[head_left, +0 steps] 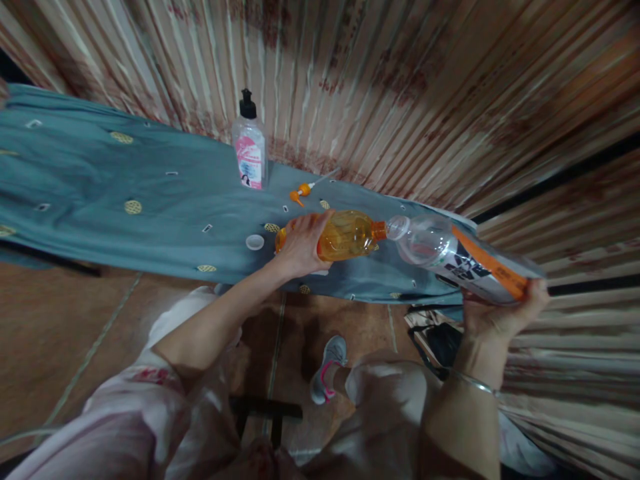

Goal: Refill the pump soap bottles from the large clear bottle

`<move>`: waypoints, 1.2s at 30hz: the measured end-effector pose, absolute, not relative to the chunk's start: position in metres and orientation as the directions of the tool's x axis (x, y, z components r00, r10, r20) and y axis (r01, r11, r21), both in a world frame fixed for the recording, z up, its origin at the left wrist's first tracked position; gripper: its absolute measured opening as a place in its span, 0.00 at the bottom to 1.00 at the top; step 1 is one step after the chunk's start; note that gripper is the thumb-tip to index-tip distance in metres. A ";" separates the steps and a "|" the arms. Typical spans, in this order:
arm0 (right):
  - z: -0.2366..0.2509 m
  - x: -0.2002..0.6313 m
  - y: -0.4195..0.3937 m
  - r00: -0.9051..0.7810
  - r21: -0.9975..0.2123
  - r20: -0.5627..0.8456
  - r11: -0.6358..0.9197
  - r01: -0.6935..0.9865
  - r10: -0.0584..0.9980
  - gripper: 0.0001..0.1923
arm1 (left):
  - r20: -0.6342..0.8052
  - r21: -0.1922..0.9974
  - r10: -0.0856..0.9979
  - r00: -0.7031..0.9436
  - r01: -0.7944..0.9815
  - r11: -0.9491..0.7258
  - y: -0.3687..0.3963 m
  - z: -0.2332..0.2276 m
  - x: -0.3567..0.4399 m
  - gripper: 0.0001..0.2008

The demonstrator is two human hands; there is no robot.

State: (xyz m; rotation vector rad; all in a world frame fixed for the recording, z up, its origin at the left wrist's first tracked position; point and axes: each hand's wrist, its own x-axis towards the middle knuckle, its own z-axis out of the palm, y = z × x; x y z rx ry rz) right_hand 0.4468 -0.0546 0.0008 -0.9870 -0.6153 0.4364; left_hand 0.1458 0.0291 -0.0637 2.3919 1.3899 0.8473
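My left hand (306, 243) is wrapped round an orange see-through bottle (350, 235), tilted on its side with its neck to the right. In my right hand (503, 313) is a large clear plastic bottle (465, 257) with a black and orange label, tilted so that its neck points left. The two open mouths face each other closely; whether they touch I cannot tell. An orange pump top (303, 192) with a thin tube lies on the cloth behind the orange bottle. A white cap (255, 242) rests left of my left hand.
A clear bottle with a pink label and black top (250, 150) stands upright at the back of the table. A blue-green patterned cloth (170, 207) covers the table. Pleated curtains (310, 80) hang behind and to the right. A dark bag (440, 343) is below the table's right end.
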 end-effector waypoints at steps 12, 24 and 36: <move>0.001 0.446 -0.054 0.743 -0.868 0.289 0.492 -0.062 0.604 0.22 | 0.345 0.487 0.857 0.383 0.708 -0.512 0.029 -0.062 0.145 0.46; -0.001 0.450 -0.055 0.740 -0.864 0.293 0.498 -0.066 0.605 0.23 | 0.341 0.487 0.860 0.380 0.710 -0.508 0.028 -0.061 0.146 0.45; -0.002 0.450 -0.055 0.723 -0.864 0.305 0.499 -0.064 0.620 0.22 | 0.352 0.491 0.854 0.383 0.701 -0.517 0.030 -0.064 0.146 0.46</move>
